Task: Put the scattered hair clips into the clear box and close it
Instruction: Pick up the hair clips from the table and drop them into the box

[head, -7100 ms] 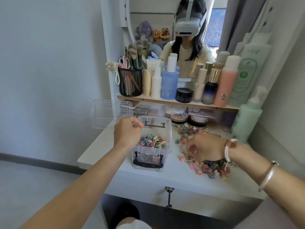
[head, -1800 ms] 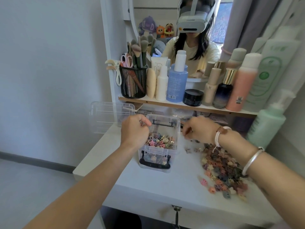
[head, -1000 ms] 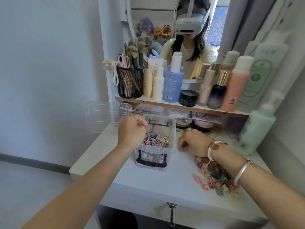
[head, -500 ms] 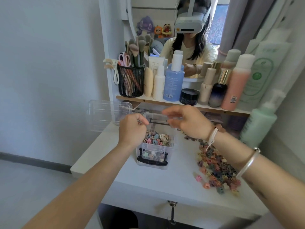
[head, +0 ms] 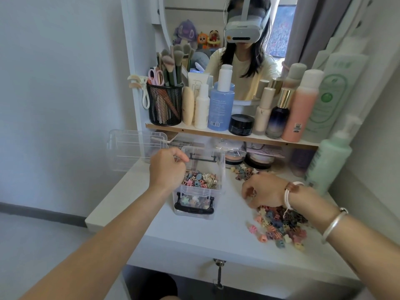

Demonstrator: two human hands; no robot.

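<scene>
1. While the left hand [head: 167,167] curls its fingers on the nine o'clock rim of the clear rectangular plastic box with black latches [head: 199,205], apparently steadying it, the right hand [head: 263,192] arches fingertips-down at the box's three o'clock, over the scattered small pastel plastic hair clips [head: 279,224]. Whether it has one pinched cannot be told.
2. Gathering looks to be the step in hand. The box is part-filled, a large pile lies at its four o'clock and a smaller cluster [head: 243,171] at two o'clock.
3. The next move calls for a firm pinch or scoop and a carry over the rim. Later, the clear ribbed plastic lid [head: 136,148] must be fetched from ten o'clock.
4. A white desk top [head: 194,239] carries all this. At twelve o'clock a shelf [head: 194,132] of bottles [head: 221,109] fronts a mirror [head: 194,18], and a pale green pump bottle [head: 331,156] stands at two o'clock.
</scene>
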